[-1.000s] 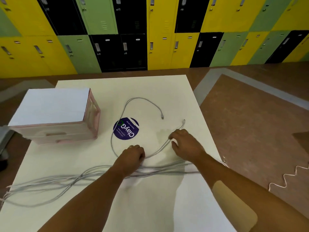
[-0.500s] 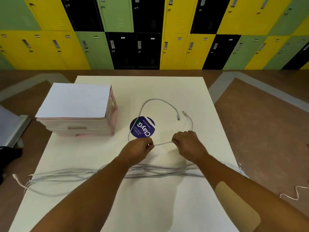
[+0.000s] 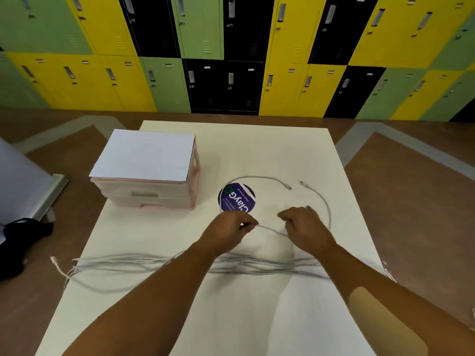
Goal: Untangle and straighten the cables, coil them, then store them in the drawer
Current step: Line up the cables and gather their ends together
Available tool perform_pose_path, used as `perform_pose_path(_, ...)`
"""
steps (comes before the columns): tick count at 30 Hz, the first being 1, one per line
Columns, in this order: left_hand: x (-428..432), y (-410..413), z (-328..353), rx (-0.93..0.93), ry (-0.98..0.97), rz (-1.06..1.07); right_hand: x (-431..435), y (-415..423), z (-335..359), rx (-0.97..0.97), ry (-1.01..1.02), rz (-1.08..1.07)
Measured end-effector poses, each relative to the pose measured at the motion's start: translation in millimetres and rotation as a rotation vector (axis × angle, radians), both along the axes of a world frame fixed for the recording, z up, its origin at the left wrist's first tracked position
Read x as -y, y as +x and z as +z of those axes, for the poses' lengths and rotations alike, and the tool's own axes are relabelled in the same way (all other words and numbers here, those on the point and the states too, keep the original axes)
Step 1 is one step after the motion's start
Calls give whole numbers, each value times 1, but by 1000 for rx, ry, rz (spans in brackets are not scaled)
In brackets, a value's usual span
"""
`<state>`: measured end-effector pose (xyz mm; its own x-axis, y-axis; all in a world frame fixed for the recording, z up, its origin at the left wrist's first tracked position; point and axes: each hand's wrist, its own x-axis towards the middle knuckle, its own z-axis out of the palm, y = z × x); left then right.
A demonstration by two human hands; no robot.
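Observation:
A thin grey cable (image 3: 270, 229) runs taut between my left hand (image 3: 227, 231) and my right hand (image 3: 304, 228), both pinching it above the white table (image 3: 257, 150). Its two free ends curve away: one arcs over the purple sticker (image 3: 237, 199) to a plug (image 3: 287, 186), the other loops right to a plug (image 3: 303, 184). A bundle of several grey cables (image 3: 133, 263) lies straight across the table under my forearms. The pink drawer unit (image 3: 146, 170) with a white top stands at the back left, drawers shut.
Cable ends hang over the table's left edge (image 3: 55, 262) and right edge (image 3: 386, 268). A black object (image 3: 18, 242) and a grey panel (image 3: 23, 181) sit on the brown floor at left. Coloured lockers (image 3: 231, 55) line the far wall.
Both hands lifted from the bundle and took hold of the single cable, pulling a short stretch taut between them. The loop's right end swung outward. The camera tilted up and right.

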<state>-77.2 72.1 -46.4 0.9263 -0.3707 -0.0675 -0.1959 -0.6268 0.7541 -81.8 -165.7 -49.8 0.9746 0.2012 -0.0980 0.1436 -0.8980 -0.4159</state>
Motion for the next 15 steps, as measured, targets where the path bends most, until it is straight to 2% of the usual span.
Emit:
perform_pose_path(5,5,-2,7,-81,-141,142,-57,-10,20,-13,138,85)
perform_pose_path(10,-12,-7,9,-138,-190,168,-57,-16,19,56,145,126)
perform_pose_path(15,-42,-14,2,-117,-148,137,-42,-17,24,134,232,-37)
